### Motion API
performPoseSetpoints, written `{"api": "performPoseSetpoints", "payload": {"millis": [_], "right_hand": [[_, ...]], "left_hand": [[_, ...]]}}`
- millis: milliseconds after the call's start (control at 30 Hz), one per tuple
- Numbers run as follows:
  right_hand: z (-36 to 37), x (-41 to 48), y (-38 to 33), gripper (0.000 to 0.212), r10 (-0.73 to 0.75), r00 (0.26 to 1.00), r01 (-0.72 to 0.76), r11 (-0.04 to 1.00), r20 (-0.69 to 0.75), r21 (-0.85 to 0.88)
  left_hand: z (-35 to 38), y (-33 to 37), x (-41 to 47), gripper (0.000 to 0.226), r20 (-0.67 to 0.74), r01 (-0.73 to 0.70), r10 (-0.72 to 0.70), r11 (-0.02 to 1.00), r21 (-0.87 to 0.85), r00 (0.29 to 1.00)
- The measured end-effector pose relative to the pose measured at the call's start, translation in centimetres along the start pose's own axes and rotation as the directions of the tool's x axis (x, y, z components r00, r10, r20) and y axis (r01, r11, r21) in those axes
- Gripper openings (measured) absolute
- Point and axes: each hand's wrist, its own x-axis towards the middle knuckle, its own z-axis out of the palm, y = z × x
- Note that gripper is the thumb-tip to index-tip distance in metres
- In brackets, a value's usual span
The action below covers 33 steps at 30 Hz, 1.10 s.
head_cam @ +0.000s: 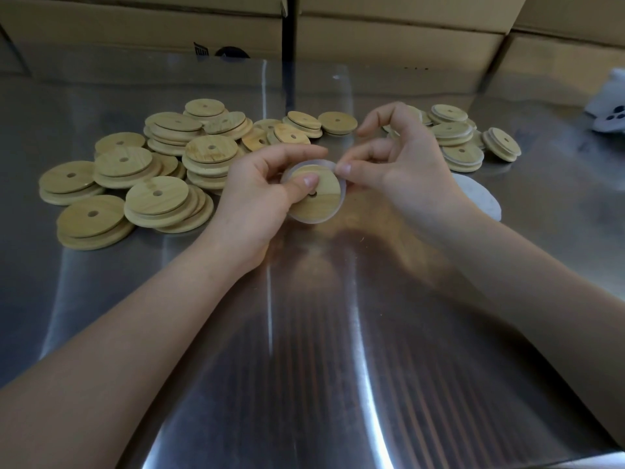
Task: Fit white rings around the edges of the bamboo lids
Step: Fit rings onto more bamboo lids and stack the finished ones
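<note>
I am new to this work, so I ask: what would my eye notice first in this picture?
At the centre, the left hand holds a bamboo lid while the right hand pinches a white ring at its edge. Next, the big heap of lids at the left on the shiny metal table, with a smaller heap at the right.

White object (pixel 608 106) cut off at edge, white heap (pixel 482 198) partly behind right forearm (pixel 473 242)

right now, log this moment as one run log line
step: ring fitting | left hand: holds lid | right hand: pinches white ring at lid's edge | spare lids: piled on table
</note>
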Motion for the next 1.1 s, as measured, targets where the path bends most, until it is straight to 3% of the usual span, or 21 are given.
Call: {"api": "performPoseSetpoints", "payload": {"millis": [367,633,833,1100], "right_hand": [[-0.29,0.02,-0.44,0.037,0.043,0.998,-0.045,0.997,0.039,0.056],[0.58,-0.45,-0.39,0.036,-0.107,0.993,0.095,0.979,-0.056,-0.181],[0.45,-0.49,-0.67,0.037,-0.117,0.993,0.113,0.976,-0.011,-0.188],[0.45,-0.74,-0.94,0.044,-0.288,0.956,0.293,0.919,0.06,-0.264]], "left_hand": [[0.24,-0.03,-0.07,0.03,-0.007,-0.148,0.151,0.979,0.142,0.989],[0.18,-0.34,-0.07,0.028,0.02,-0.126,0.125,0.988,0.086,0.992],[-0.14,-0.41,0.15,0.032,0.017,-0.171,0.17,0.984,0.049,0.985],[-0.58,-0.12,0.11,0.043,0.063,-0.336,0.334,0.886,0.32,0.94]]}}
